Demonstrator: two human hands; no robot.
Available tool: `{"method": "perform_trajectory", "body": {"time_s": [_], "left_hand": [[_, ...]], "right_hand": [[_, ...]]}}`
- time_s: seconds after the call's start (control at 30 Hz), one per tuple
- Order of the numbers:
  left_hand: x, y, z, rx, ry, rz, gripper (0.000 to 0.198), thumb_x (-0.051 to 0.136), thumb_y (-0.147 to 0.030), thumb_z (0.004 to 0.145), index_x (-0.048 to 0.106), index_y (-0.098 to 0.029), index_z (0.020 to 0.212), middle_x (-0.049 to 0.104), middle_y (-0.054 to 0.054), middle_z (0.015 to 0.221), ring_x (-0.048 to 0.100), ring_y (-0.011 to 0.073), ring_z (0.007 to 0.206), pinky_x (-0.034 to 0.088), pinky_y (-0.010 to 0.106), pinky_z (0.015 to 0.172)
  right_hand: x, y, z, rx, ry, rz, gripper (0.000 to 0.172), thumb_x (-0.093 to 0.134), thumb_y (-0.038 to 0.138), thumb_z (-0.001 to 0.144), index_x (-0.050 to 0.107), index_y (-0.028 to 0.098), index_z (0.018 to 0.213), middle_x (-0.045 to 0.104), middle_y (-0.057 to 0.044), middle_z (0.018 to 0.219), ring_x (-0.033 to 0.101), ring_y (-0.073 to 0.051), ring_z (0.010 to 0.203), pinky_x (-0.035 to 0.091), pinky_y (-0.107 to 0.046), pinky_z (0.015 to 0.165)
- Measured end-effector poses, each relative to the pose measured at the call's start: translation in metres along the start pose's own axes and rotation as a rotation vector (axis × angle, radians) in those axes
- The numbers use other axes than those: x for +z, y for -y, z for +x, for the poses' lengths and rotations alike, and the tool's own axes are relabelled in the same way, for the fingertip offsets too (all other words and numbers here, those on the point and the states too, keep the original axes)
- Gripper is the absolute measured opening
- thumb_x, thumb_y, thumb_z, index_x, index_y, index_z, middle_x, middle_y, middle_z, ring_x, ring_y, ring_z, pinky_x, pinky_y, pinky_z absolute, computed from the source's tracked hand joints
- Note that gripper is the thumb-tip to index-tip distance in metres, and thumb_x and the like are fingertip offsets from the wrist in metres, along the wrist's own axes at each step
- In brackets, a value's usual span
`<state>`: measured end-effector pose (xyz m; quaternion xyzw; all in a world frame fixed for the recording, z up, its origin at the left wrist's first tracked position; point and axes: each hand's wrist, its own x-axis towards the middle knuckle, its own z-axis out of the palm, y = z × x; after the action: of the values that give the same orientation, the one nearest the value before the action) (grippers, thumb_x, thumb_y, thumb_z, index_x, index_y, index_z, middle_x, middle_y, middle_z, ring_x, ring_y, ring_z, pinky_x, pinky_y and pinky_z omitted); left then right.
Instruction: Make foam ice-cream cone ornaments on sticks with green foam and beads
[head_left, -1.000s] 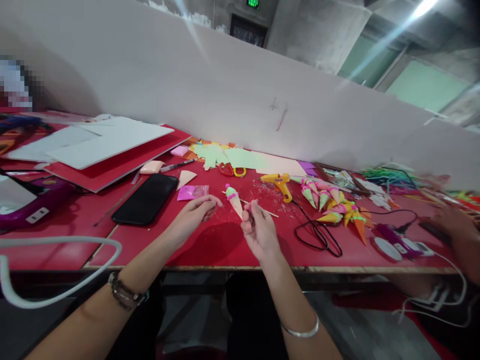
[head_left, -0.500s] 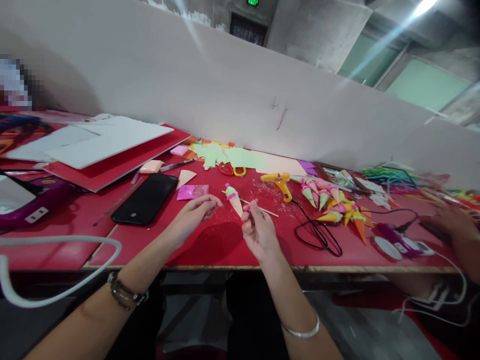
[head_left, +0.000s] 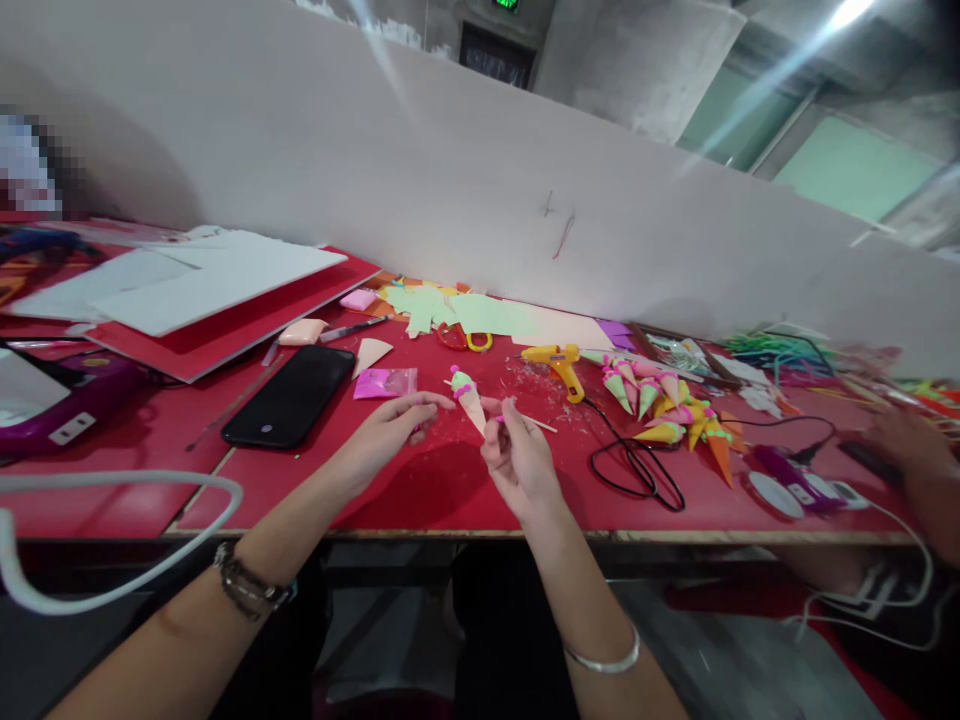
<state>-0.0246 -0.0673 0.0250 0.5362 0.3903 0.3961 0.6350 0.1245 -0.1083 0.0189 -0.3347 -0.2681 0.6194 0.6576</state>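
A small craft ice-cream cone (head_left: 470,404), with a pale tan cone, a light green top and pink trim, lies between my hands on the red table. My left hand (head_left: 394,428) is just left of it, index finger stretched out and nothing visible in the grip. On the other side, my right hand (head_left: 519,455) pinches a small pink bit, seemingly clay, between thumb and fingers, close to the cone's tip. A thin wooden stick (head_left: 541,424) lies behind the right fingers, partly hidden. Beside the left hand sits a pink packet (head_left: 385,383).
A black phone (head_left: 291,398) lies at the left. Right of centre are a yellow glue gun (head_left: 556,364) with a looped black cord and a pile of finished small cones (head_left: 670,400). Yellow-and-red scissors (head_left: 478,342) rest behind. Another person's hand (head_left: 911,455) is at far right.
My left fingers have uncurled, and the index now points toward the cone. The right hand has shifted slightly, keeping its pinch. The cone stays in place.
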Motion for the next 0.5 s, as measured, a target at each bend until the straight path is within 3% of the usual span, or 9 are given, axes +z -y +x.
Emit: {"method": "perform_trajectory", "body": {"time_s": [0.1,0.23,0.3,0.4,0.5], "left_hand": [[0.0000,-0.0005,-0.0002,0.006,0.007,0.003,0.023,0.051,-0.028,0.073,0.062,-0.016,0.088,0.041,-0.003,0.058,0.036,0.0075,0.053,0.028,0.020,0.050],[-0.0016,0.0017,0.0011,0.011,-0.018,-0.020,0.023,0.052,-0.028,0.072,0.062,-0.016,0.089,0.048,-0.001,0.064,0.039,0.0086,0.056,0.031,0.021,0.052],[-0.0028,0.0033,0.0021,0.016,-0.003,-0.065,0.025,0.052,-0.025,0.072,0.060,-0.017,0.093,0.050,0.000,0.069,0.041,0.0086,0.059,0.033,0.021,0.055],[-0.0034,0.0044,0.0027,0.032,0.044,-0.129,0.031,0.049,-0.023,0.073,0.055,-0.018,0.102,0.053,0.000,0.072,0.042,0.0078,0.060,0.035,0.021,0.057],[-0.0023,0.0024,0.0018,0.042,0.058,-0.118,0.034,0.048,-0.025,0.076,0.050,-0.017,0.109,0.055,0.000,0.071,0.042,0.0081,0.058,0.035,0.021,0.056]], "right_hand": [[-0.0016,-0.0008,-0.0004,0.002,0.031,-0.055,0.016,0.059,0.029,0.072,0.064,0.015,0.075,0.052,0.006,0.046,0.042,0.000,0.036,0.033,-0.009,0.035],[0.0021,-0.0001,-0.0013,0.047,0.054,-0.066,0.020,0.065,0.017,0.064,0.066,0.014,0.084,0.066,-0.001,0.074,0.059,-0.004,0.066,0.047,-0.012,0.062],[0.0043,0.0007,-0.0019,0.073,0.072,-0.065,0.024,0.063,0.018,0.065,0.064,0.014,0.089,0.067,-0.004,0.083,0.061,-0.008,0.076,0.047,-0.014,0.067],[0.0050,0.0016,-0.0028,0.103,0.044,-0.089,0.023,0.059,0.027,0.071,0.063,0.015,0.091,0.067,-0.004,0.074,0.062,-0.008,0.066,0.047,-0.014,0.056],[0.0036,0.0009,-0.0039,0.050,0.024,-0.159,0.019,0.057,0.032,0.072,0.064,0.015,0.076,0.060,0.002,0.053,0.053,-0.004,0.043,0.039,-0.012,0.041]]}}
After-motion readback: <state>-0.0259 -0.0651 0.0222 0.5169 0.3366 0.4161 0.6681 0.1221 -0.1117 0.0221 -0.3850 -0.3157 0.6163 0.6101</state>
